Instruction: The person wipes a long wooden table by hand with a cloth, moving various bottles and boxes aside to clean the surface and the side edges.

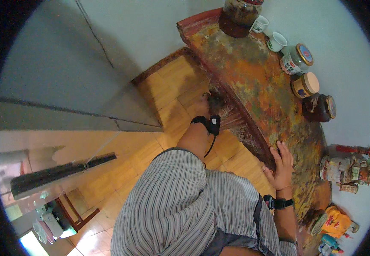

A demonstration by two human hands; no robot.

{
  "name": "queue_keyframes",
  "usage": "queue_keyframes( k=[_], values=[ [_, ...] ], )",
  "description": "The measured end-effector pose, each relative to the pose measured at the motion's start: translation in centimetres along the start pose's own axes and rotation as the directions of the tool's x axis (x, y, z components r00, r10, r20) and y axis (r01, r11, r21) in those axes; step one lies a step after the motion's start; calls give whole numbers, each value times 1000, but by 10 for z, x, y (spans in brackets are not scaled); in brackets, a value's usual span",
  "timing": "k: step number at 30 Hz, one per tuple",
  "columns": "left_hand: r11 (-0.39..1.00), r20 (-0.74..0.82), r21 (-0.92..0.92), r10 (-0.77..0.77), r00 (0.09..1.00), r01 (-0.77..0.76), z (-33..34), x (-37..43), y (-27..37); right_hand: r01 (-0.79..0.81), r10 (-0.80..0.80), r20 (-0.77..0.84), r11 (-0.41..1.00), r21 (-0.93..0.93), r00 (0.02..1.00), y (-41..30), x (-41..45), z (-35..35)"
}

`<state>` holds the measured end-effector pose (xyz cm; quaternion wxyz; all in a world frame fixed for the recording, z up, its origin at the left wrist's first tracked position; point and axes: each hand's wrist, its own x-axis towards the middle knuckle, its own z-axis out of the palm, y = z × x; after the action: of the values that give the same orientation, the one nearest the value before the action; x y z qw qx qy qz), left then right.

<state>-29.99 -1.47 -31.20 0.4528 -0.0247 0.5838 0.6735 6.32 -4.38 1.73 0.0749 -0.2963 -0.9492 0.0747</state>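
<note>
My left hand (205,100) reaches down beside the wooden table's edge, close to its rough lower side. It is blurred and partly lost against a dark patch; whether it holds anything is unclear. A black strapped device (214,124) with a cable sits at that wrist. My right hand (281,166) lies palm down on the edge of the mottled wooden tabletop (252,80), fingers slightly spread, thumb at the rim, nothing in it. Its wrist bears a black band with a small device (277,203).
Along the table's wall side stand a large jar of dark contents (238,19), white cups (277,42), glass jars (295,60), a figurine ornament (346,169) and an orange cloth bag (335,220). Grey panels (76,80) rise at left. A wooden stool or chair (79,214) stands lower left.
</note>
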Motion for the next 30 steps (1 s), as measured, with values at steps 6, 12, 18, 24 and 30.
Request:
queue_keyframes(
  k=[6,12,18,24,30],
  values=[
    [984,124,171,33,992,-54,13,8,23,-17,17,-18,1000,22,1000,3,-1,2],
    [858,203,450,173,964,-249,12,-17,110,-23,24,-35,1000,5,999,-1,-1,-2],
    [979,81,156,123,989,-135,9,-54,169,27,-24,-76,999,42,997,-6,3,2],
    [921,134,-377,159,978,-98,-20,-36,126,18,-17,-65,1000,19,998,2,4,1],
    [953,-12,293,81,997,-74,-40,13,41,0,1,-38,1000,25,999,2,0,-1]
  ],
)
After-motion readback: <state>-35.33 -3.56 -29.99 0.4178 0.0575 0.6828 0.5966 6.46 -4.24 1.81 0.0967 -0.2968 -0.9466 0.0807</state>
